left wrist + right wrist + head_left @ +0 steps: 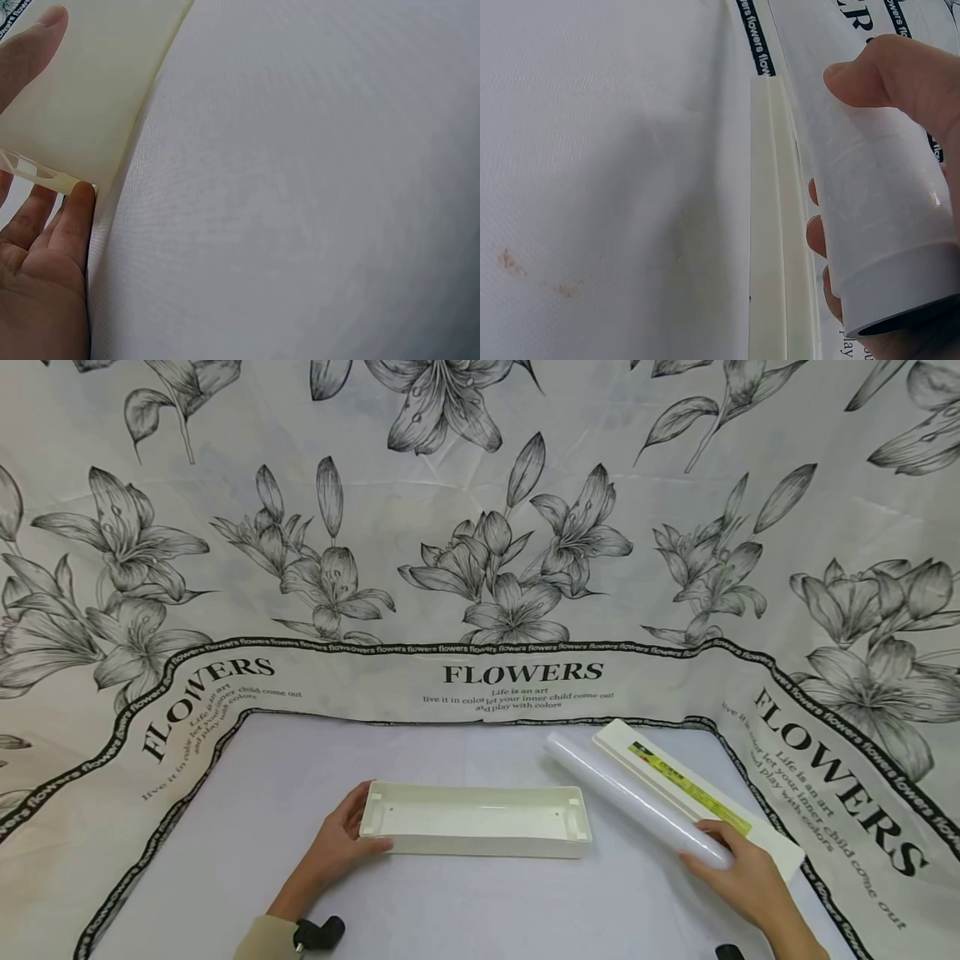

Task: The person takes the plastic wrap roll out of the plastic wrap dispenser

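Observation:
My left hand [341, 839] grips the left end of an open cream plastic box [480, 846], thumb on its front wall and fingers at the end. In the left wrist view, the fingertips meet a corner of the box [105, 90]. On the right, my right hand [742, 872] holds a white roll of plastic film [637, 797] by its near end, slanting away to the left. The right wrist view shows the thumb on one side of the roll [885, 180], fingertips curling round the other, and the hollow core end exposed. Beside the roll lies a long cream lid [611, 735].
A yellow-green label [690, 789] runs along the lid. White cloth [465, 910] covers the table, bordered by black lettered trim. Behind, a floral-printed sheet [480, 468] rises. A black device [321, 933] sits at my left wrist.

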`<state>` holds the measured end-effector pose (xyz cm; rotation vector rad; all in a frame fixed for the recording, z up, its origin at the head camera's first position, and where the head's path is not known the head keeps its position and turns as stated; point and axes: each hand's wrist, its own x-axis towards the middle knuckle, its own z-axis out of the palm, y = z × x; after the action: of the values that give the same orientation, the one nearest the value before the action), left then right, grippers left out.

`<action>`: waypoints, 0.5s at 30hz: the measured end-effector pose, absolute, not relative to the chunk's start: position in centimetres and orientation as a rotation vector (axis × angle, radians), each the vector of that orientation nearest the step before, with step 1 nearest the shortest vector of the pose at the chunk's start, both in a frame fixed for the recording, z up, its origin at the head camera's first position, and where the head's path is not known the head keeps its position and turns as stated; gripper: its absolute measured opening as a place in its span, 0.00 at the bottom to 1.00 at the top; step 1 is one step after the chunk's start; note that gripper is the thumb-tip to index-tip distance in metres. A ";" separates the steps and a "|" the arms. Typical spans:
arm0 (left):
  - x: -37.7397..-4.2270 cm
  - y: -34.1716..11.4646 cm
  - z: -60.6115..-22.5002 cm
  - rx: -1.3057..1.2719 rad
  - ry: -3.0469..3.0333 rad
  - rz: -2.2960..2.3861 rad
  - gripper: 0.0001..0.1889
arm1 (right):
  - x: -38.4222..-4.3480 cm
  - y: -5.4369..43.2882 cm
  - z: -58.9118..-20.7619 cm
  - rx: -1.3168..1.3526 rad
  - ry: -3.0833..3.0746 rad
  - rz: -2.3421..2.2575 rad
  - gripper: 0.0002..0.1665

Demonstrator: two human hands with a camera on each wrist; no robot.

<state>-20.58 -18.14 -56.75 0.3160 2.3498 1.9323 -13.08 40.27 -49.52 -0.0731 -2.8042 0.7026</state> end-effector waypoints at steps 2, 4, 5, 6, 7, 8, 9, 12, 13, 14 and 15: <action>-20.6 -18.1 -56.7 0.311 2.351 1.930 0.57 | -13.0 40.4 -49.8 -0.077 -2.794 0.688 0.34; -20.6 -18.1 -56.7 0.307 2.354 1.921 0.57 | -12.9 40.5 -50.0 -0.080 -2.780 0.679 0.34; -20.6 -18.1 -56.6 0.307 2.356 1.921 0.57 | -12.8 40.6 -50.0 -0.084 -2.777 0.675 0.34; -20.6 -18.1 -56.6 0.305 2.358 1.923 0.57 | -12.8 40.6 -50.1 -0.087 -2.776 0.672 0.34; -20.7 -18.1 -56.6 0.305 2.358 1.924 0.57 | -12.7 40.6 -50.1 -0.095 -2.779 0.673 0.34; -20.7 -18.2 -56.6 0.309 2.358 1.924 0.57 | -12.7 40.7 -50.1 -0.105 -2.786 0.676 0.35; -20.7 -18.2 -56.6 0.317 2.360 1.922 0.57 | -12.6 40.7 -50.1 -0.116 -2.797 0.681 0.36; -20.7 -18.1 -56.7 0.334 2.367 1.928 0.57 | -12.5 40.7 -50.2 -0.149 -2.829 0.696 0.38; -20.6 -18.1 -56.7 0.334 2.367 1.928 0.57 | -12.4 40.8 -50.2 -0.155 -2.834 0.701 0.39; -20.6 -18.2 -56.7 0.335 2.367 1.925 0.57 | -12.4 40.8 -50.2 -0.159 -2.837 0.704 0.39; -20.6 -18.2 -56.7 0.331 2.365 1.925 0.57 | -12.4 40.8 -50.3 -0.158 -2.834 0.707 0.39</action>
<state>-20.60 -18.17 -56.71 0.3306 2.3655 1.9252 -12.35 40.84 -50.28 -0.1582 -2.8344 0.7074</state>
